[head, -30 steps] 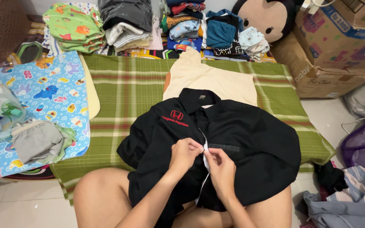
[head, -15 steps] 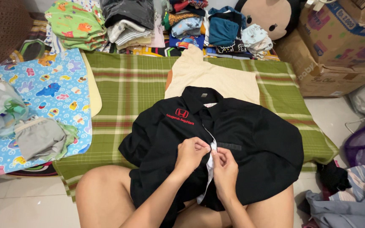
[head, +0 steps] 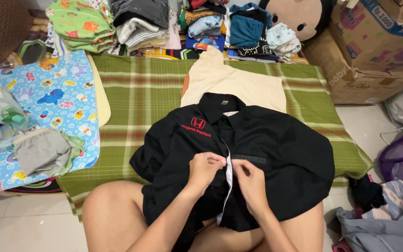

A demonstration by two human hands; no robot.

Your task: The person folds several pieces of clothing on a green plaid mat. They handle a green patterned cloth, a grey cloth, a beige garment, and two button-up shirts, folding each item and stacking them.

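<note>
Both hands pinch the front of a black shirt spread across the lap.

Left hand (head: 204, 169) and right hand (head: 250, 179) each grip an edge of the black shirt (head: 276, 154) at its placket, aligning them; beyond, a cream garment (head: 232, 84) lies on the green plaid mat (head: 141, 98).

1. A home room, floor-level laundry area: white tiled floor (head: 19, 224).
2. Folded clothes stacks (head: 141, 23) along the green plaid mat's (head: 136, 98) far edge.
3. Plush toy (head: 299, 18), cardboard boxes (head: 374, 51) at right.
</note>
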